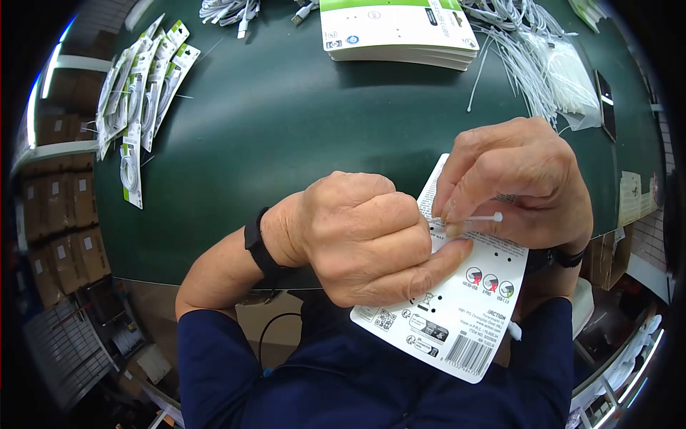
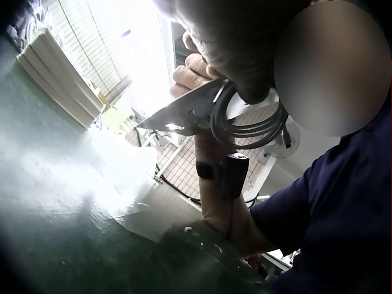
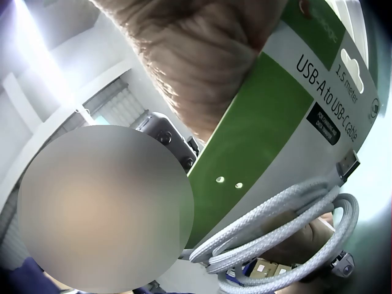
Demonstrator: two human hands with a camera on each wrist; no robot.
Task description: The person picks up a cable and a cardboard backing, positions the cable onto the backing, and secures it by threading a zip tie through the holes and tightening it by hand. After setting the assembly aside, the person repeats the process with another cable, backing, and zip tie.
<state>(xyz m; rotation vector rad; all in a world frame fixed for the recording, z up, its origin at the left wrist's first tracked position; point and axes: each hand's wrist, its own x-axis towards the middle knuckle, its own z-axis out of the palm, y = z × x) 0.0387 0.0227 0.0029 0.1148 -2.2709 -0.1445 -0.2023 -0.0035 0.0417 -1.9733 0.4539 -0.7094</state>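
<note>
A printed cardboard packaging card (image 1: 464, 336) is held tilted over the table's near edge, its barcoded back facing up in the head view. My left hand (image 1: 368, 239) grips it from the left, thumb lying on the printed back. With its fingertips, my right hand (image 1: 518, 175) pinches a thin white cable tie (image 1: 489, 217) at the holes in the card's back. On the green and white front, seen in the right wrist view, lies a coiled grey braided USB cable (image 3: 275, 236). The same coil (image 2: 245, 135) hangs below the card in the left wrist view.
A stack of cards (image 1: 400, 36) lies at the far side of the green table (image 1: 271, 107). Loose cable ties (image 1: 511, 68), a plastic bag (image 1: 572, 79) and a phone (image 1: 606, 107) are at right. Several carded cables (image 1: 143, 93) lie left, loose cables (image 1: 232, 11) behind.
</note>
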